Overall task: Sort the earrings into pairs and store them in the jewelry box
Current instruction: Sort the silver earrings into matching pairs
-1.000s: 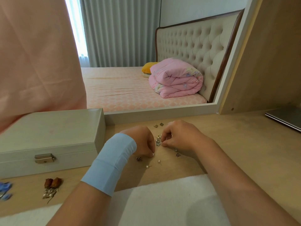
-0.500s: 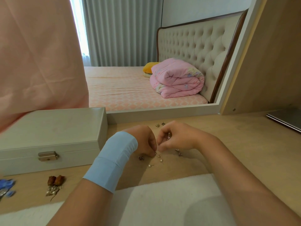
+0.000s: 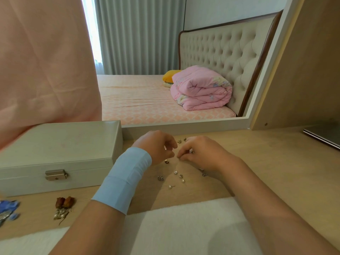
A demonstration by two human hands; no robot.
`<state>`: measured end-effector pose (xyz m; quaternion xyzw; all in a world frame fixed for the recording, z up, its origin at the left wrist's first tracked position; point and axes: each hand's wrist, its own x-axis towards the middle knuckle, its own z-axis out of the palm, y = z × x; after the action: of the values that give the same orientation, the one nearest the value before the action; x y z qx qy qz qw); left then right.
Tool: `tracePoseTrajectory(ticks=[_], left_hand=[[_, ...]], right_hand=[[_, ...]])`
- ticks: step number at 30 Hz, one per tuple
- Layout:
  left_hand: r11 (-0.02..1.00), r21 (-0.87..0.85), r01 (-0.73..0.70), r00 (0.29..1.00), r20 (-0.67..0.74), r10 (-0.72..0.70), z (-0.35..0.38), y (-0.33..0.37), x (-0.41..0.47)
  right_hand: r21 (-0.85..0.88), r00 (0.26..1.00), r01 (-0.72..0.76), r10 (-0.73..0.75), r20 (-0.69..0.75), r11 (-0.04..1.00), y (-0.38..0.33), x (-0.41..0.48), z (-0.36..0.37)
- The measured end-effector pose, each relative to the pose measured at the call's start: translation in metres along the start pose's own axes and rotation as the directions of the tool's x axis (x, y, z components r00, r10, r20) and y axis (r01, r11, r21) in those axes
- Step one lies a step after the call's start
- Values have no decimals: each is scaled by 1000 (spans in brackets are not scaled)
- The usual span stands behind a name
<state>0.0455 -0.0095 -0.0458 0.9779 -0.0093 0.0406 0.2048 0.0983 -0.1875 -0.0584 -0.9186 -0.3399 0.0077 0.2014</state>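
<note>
Several small stud earrings [image 3: 175, 178] lie scattered on the wooden desk between my wrists. My left hand [image 3: 158, 150], with a blue band on the wrist, hovers over them with fingers curled; something small glints at its fingertips. My right hand [image 3: 200, 153] faces it and pinches a small silver earring [image 3: 191, 151]. Two dark studs [image 3: 182, 140] sit beyond the hands near the mirror. The cream jewelry box [image 3: 60, 148] stands closed at the left, its metal clasp fastened. A pair of brown drop earrings [image 3: 64, 207] lies in front of the box.
Blue earrings [image 3: 8, 208] lie at the far left edge. A white fluffy mat [image 3: 184, 227] covers the desk's near edge. A mirror frame [image 3: 184, 124] runs along the back. A dark flat device [image 3: 323, 135] rests at the right.
Both hands have lifted slightly from the pile and drawn apart, uncovering more studs on the desk. The right hand now pinches a silver earring.
</note>
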Motion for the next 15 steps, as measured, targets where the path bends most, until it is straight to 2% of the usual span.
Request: tracePoseTrajectory(ticks=[3, 8, 11, 15], left_hand=[[993, -116, -21, 1000, -17, 19, 1, 1, 0], [929, -364, -71, 993, -113, 31, 4, 4, 1], [822, -559, -109, 983, -182, 7, 4, 9, -2], [733, -675, -87, 978, -197, -65, 1, 11, -3]], right_hand=[[330, 995, -67, 88, -50, 942, 4, 2, -6], [652, 984, -61, 157, -90, 755, 2, 1, -16], [772, 973, -40, 201, -114, 634, 0, 0, -22], [837, 969, -15, 216, -124, 547, -3, 2, -26]])
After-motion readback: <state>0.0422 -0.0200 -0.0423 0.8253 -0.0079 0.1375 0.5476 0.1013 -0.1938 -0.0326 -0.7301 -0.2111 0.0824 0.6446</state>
